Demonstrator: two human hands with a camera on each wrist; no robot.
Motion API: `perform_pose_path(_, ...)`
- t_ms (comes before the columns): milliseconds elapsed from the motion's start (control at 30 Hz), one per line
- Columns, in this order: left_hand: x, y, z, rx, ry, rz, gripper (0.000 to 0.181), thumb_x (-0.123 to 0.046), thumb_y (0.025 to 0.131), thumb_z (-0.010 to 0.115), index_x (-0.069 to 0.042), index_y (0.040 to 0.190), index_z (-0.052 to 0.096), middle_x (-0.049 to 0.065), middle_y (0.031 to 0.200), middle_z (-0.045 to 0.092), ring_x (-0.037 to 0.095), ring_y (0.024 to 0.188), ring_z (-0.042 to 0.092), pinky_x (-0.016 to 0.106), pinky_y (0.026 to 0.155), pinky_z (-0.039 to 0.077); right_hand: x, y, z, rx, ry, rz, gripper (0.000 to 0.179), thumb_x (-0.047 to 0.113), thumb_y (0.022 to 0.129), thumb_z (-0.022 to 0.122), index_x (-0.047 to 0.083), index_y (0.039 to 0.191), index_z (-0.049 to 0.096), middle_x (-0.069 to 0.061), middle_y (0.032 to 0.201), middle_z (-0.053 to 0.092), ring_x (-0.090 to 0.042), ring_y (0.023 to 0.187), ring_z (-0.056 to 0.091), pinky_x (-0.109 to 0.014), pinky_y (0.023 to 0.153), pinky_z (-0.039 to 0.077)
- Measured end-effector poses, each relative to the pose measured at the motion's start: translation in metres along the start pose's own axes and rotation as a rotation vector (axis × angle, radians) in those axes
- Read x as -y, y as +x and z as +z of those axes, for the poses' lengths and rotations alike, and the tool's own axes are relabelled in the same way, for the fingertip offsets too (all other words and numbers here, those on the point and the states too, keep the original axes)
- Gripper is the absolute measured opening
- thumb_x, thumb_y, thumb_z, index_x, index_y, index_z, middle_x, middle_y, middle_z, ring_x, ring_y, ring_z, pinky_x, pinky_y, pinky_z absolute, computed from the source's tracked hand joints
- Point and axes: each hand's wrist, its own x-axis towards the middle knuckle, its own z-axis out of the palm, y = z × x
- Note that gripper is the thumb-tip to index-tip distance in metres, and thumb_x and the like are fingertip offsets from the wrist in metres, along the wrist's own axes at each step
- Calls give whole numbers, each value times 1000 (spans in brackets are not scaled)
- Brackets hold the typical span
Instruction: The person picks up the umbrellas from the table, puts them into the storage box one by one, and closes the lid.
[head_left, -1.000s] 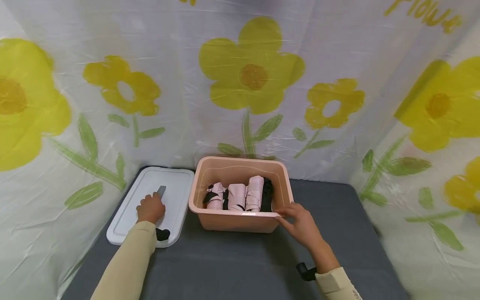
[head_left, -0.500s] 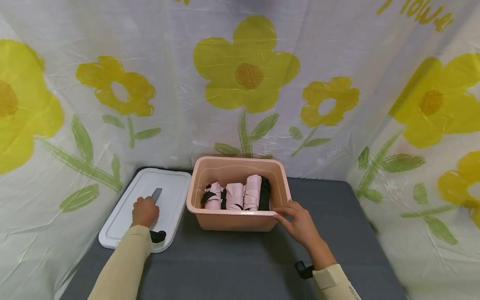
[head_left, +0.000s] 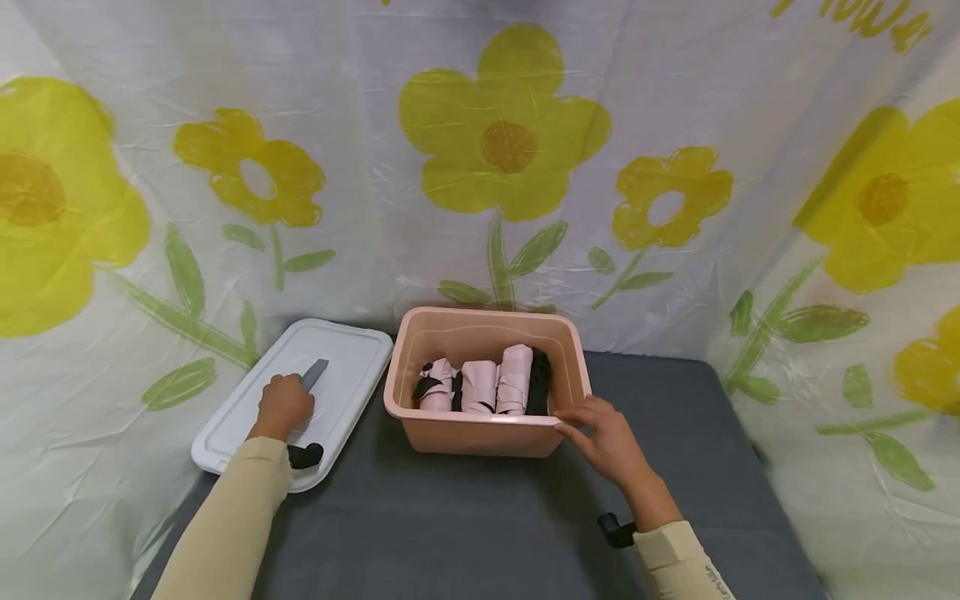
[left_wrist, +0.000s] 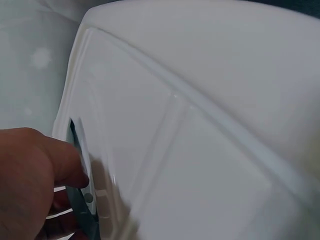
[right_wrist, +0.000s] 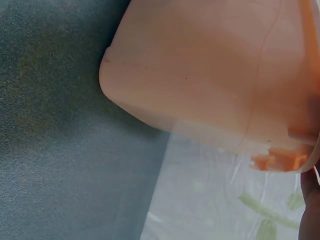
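Note:
On the left, a white plastic lid [head_left: 345,392] with a grey handle [head_left: 314,375] stands at a slant. My left hand [head_left: 283,407] grips that handle, its fingers curled round it in the left wrist view. Beside the lid is a peach plastic box [head_left: 480,437], without a cover. Inside lie several rolled pink bundles [head_left: 480,385], some with black straps, and a black bundle [head_left: 538,383] at the right end. At the box's front right corner my right hand [head_left: 609,446] pinches the rim between thumb and fingers; the right wrist view shows mostly the box wall [right_wrist: 200,65].
Dark grey cloth [head_left: 420,533] covers the table. A white curtain [head_left: 360,167] painted with yellow flowers hangs behind the box and along both sides. The box stands close to the back curtain.
The lid has risen slightly and shifted left, tilting, with my left hand on its handle. My right hand stays on the box rim. The head view has shifted a little.

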Motion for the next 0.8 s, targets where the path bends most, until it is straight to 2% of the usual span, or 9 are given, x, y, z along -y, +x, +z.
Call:
perform_pose_path(167, -1, -2, -17, -30, 40, 71, 35, -7, 81, 48, 20, 103, 57, 37, 89, 55, 51, 80, 55, 56, 68, 46, -1, -1, 1, -6, 3, 4, 23, 19, 77, 79, 12, 99, 77, -2, 95, 73, -29, 100, 65, -54, 92, 49)
perform_pose_path(333, -2, -4, -30, -49, 54, 134, 31, -5, 79, 49, 18, 97, 59, 33, 84, 58, 46, 77, 56, 55, 69, 44, -2, -2, 2, -9, 13, 10, 22, 19, 78, 79, 12, 99, 77, -3, 96, 73, -31, 102, 65, -56, 95, 47)
perform_pose_path(467, -3, -4, -38, -47, 42, 158, 33, -6, 79, 49, 16, 100, 60, 32, 86, 60, 44, 76, 58, 54, 69, 45, -2, -3, 3, -20, 15, 1, 23, 18, 78, 79, 12, 100, 77, -4, 96, 73, -33, 103, 64, -57, 98, 45)
perform_pose_path(667, -8, -7, -55, -58, 25, 184, 43, -5, 78, 49, 20, 114, 56, 39, 99, 60, 50, 89, 59, 58, 78, 46, 0, -3, 3, -29, 16, 15, 23, 17, 78, 78, 11, 100, 77, -4, 96, 72, -35, 106, 63, -58, 96, 46)
perform_pose_path(800, -9, -8, -66, -62, 34, 193, 44, -5, 79, 49, 19, 115, 56, 37, 99, 59, 47, 88, 58, 57, 78, 45, 1, -4, 3, -29, 22, 17, 23, 17, 78, 78, 11, 100, 76, -4, 97, 71, -34, 105, 63, -58, 94, 47)
